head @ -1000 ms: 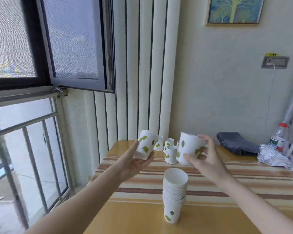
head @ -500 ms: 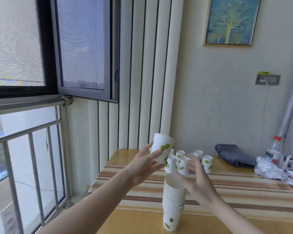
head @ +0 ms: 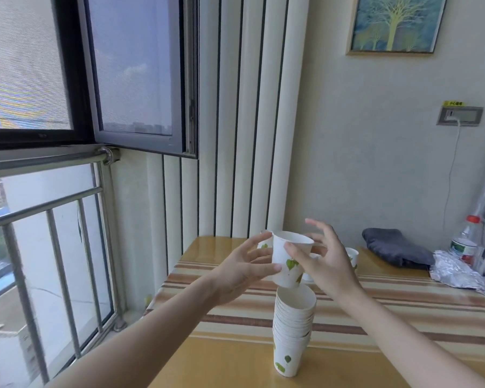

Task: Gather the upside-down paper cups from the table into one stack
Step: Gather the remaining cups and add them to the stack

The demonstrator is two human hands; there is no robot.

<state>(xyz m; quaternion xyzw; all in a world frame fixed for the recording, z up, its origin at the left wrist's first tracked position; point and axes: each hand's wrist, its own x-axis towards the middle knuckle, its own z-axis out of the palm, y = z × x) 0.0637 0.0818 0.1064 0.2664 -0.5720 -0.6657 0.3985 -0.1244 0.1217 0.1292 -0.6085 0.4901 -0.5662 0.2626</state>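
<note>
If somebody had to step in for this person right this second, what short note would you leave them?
Left hand: fingers on the side of a paper cup, mouth up, held just above the stack.
Right hand: open, fingers spread, touching the same cup's other side.
Stack: many cups nested mouth up, near the front of the table.
Done: most cups gathered.
Left: lower this cup into the stack, then fetch the loose cups further back, partly hidden behind the hands; their number is unclear.
</note>
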